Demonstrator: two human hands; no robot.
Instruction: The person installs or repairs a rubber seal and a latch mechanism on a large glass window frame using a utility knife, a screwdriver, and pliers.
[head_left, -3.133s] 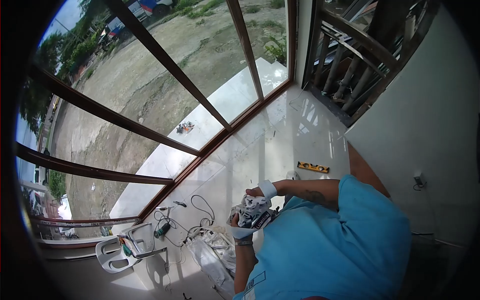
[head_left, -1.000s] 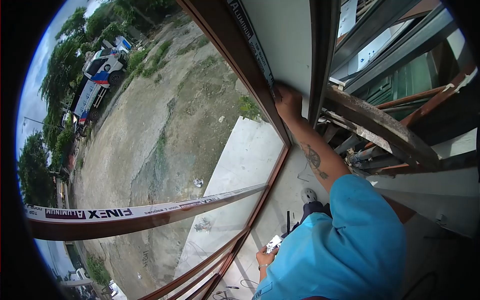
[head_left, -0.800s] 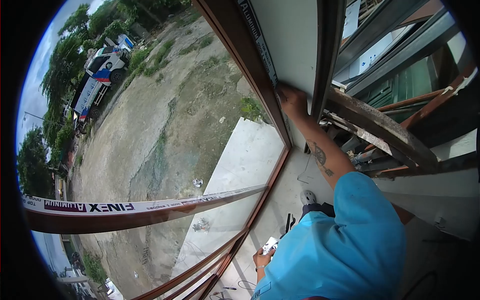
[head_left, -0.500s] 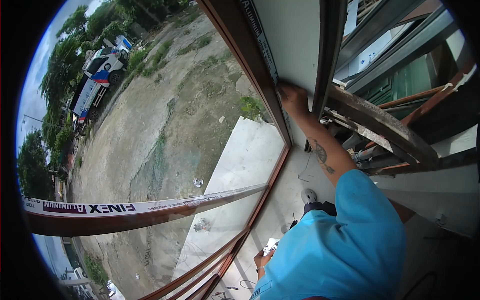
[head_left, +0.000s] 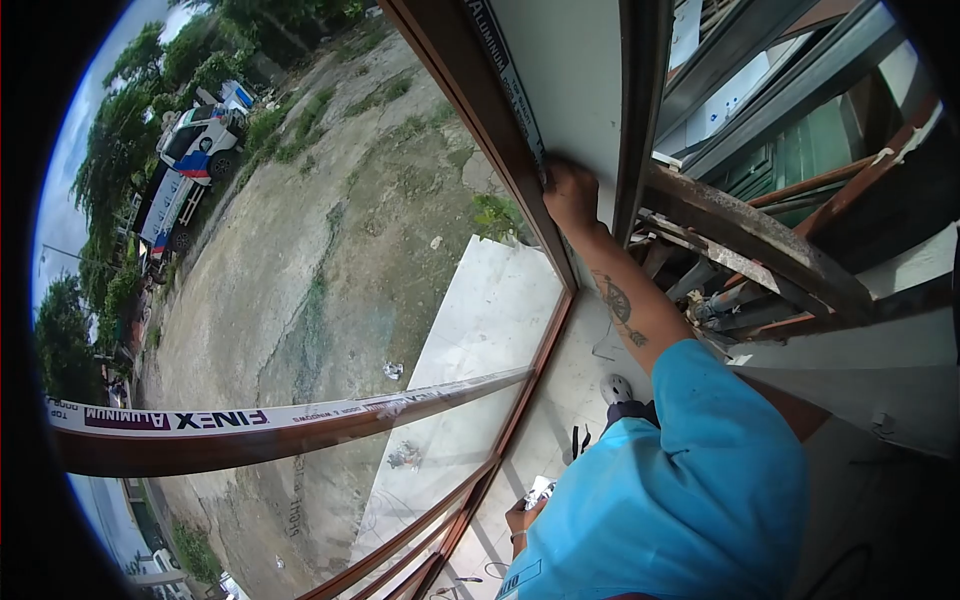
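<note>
My right hand [head_left: 572,196] is raised against the brown aluminum frame [head_left: 455,95], its fingers closed at the lower end of a printed white-and-black protective tape [head_left: 508,80]. The fingertips are partly hidden, so what they pinch cannot be made out. Down by my blue shirt [head_left: 660,500], my left hand [head_left: 521,518] is closed around a small, crumpled-looking white piece with dark marks [head_left: 540,489]. Beside the frame stands a pale wall strip [head_left: 567,90]. Across the glass runs a brown crossbar [head_left: 200,455] bearing white tape printed "FINEX Aluminum".
To the right, metal profiles [head_left: 780,100] and a worn beam [head_left: 755,235] are stacked close to my right arm. A cable [head_left: 495,570] lies on the white floor. Past the glass are rough concrete ground [head_left: 260,260], a white slab [head_left: 490,300] and a parked truck [head_left: 190,160].
The view has shifted slightly, so the frame and my right arm appear further left. My right hand stays at the tape's end, and my left hand keeps its white piece.
</note>
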